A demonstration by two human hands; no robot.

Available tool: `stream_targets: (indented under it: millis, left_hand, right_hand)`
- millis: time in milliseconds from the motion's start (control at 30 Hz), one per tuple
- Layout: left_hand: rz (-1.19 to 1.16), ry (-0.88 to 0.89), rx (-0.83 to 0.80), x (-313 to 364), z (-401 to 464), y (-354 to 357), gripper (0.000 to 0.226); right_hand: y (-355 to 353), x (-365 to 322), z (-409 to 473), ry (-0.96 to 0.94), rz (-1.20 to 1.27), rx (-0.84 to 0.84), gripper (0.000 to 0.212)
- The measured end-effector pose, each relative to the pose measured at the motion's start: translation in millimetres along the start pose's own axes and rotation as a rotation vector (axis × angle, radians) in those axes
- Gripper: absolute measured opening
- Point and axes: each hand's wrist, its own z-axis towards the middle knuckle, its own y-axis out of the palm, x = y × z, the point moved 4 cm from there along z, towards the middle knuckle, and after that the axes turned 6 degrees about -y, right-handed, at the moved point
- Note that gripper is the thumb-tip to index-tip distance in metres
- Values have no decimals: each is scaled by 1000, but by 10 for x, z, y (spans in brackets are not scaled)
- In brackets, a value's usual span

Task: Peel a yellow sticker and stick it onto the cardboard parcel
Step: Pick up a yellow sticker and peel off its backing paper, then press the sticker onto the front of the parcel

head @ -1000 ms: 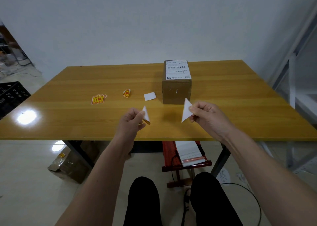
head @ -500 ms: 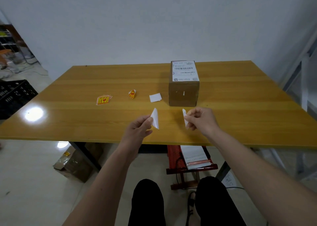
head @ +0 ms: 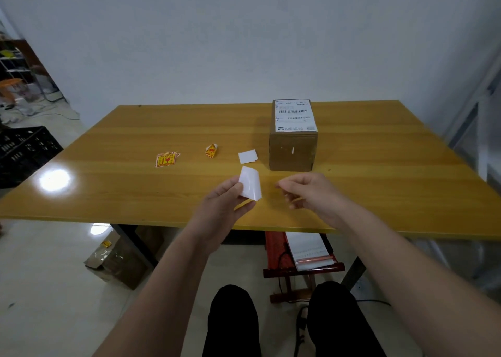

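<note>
The cardboard parcel (head: 292, 150) stands upright on the wooden table (head: 108, 194), a white shipping label (head: 295, 115) on its top. My left hand (head: 222, 207) pinches a small sticker piece (head: 250, 183), its white side towards me, just in front of the parcel. My right hand (head: 311, 194) hovers beside it with thumb and forefinger pinched; nothing shows between them. A stack of yellow stickers (head: 166, 159) lies at the left. Nearer the parcel lie a crumpled yellow sticker (head: 211, 150) and a white paper scrap (head: 248, 156).
A black crate (head: 24, 153) sits on the floor at the left. Under the table are a red stool with papers (head: 298, 253) and a cardboard box (head: 113, 259). A metal frame (head: 474, 112) rises at the right. My knees show below.
Both hands have drawn closer together. The white piece in my left hand now faces me flat. The white triangle seen in my right hand earlier is no longer visible.
</note>
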Motion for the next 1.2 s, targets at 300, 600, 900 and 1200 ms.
stream_targets:
  millis: [300, 600, 900, 1200]
  left_hand:
    - [91, -15, -173, -2, -83, 183, 30]
    - [13, -41, -24, -74, -56, 188, 26]
    - [-28, -194, 102, -168, -11, 161, 19]
    - [120, -270, 40, -158, -67, 42, 18]
  right_hand:
    - [206, -210, -308, -40, 284, -285, 14]
    - [58, -151, -324, -96, 315, -37, 17]
    - [-108, -234, -324, -244, 32, 116, 12]
    - [-177, -294, -312, -484, -145, 254, 12]
